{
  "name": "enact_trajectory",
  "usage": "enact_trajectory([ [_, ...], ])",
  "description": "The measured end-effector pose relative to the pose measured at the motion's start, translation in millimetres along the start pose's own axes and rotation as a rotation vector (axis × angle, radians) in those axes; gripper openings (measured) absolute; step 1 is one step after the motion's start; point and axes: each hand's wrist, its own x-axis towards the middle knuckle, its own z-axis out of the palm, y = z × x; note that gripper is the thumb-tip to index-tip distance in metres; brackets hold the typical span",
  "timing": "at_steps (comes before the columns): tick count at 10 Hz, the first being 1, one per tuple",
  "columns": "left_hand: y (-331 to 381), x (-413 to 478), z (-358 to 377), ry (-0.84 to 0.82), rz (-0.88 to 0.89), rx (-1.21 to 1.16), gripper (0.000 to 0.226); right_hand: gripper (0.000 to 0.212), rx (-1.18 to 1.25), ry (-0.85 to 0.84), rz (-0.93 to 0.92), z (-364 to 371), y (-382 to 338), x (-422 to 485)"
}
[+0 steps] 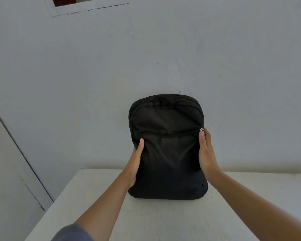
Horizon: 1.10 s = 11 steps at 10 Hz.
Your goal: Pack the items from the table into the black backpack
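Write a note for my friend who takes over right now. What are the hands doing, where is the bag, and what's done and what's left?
Left hand: grips the backpack's left side, thumb on the front.
Right hand: grips the right side, thumb just below the silver zipper pull.
Backpack: stands upright on the white table, close to the wall. Its zippers look closed.
Done: probably the packing, as no loose items show in this view, but the inside is hidden.
Left: check for items out of view, then let go of the bag.
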Motion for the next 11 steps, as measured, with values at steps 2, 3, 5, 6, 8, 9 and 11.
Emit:
enact_trajectory([
  [2,-13,-21,-8,0.063,0.080,-0.014,0.098,0.050,0.081,-0.027,0.224,-9,28,-19],
  [3,-29,-41,-11,0.046,0.068,0.086,0.079,0.058,0.095,-0.067,0.325,-14,48,-39],
  [5,-86,-67,-18,0.131,0.004,0.174,0.080,0.058,0.074,-0.122,0.337,-18,54,-47],
  [6,-88,-59,-11,0.215,-0.027,0.143,0.089,0.053,0.048,-0.115,0.323,-19,55,-53],
  [8,-76,-48,-20,0.174,-0.136,0.175,0.098,0.052,0.009,-0.144,0.315,-22,54,-59],
  [9,-81,-53,-28,0.129,-0.137,0.213,0.088,0.052,0.010,-0.163,0.309,-29,57,-62],
  [11,-113,-86,-46,0.300,-0.148,0.195,0.047,0.044,-0.121,-0.199,0.251,-58,87,-86],
])
